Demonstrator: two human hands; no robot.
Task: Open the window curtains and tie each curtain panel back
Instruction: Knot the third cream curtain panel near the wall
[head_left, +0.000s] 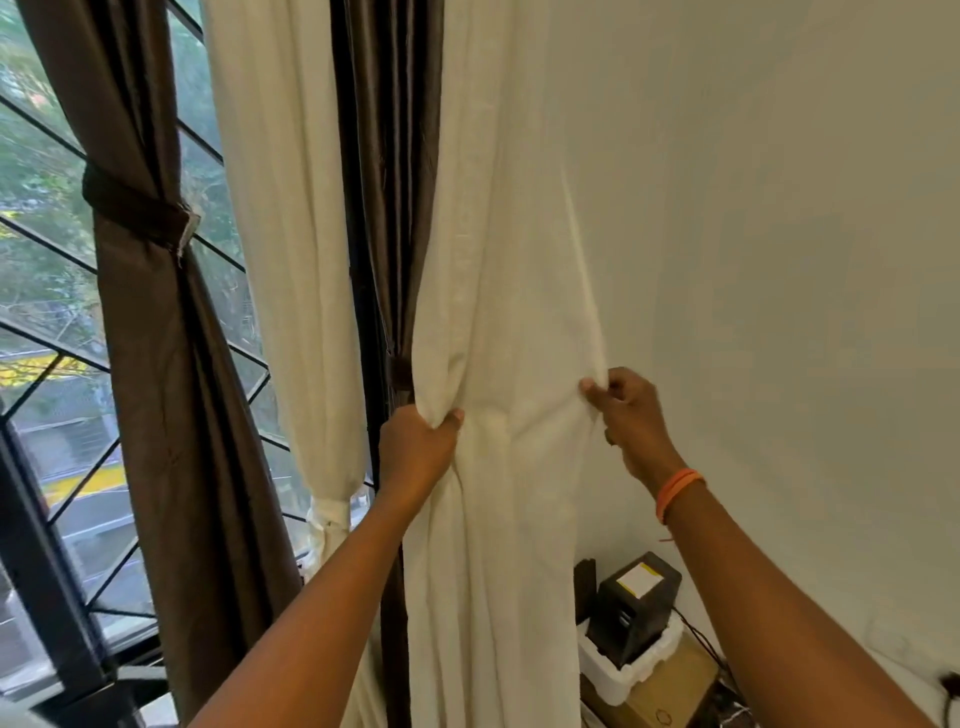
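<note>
**Gathering the last cream panel for its tie-back**

Step in hand: bunching the cream curtain panel (498, 312) hanging between the two hands. Left hand (415, 447) clenched round its window-side edge, right hand (628, 410) pinching its wall-side edge, the two well apart with cloth stretched across. Left of the left hand: a brown panel (156, 364) already bound by a brown band (135, 208), and a second cream panel (291, 260) knotted low. Just behind the left hand, another brown panel (389, 182), seemingly cinched, though mostly hidden. Next, probably: drawing both edges together into one bundle, then finding a tie, none visible near the hands.
</note>
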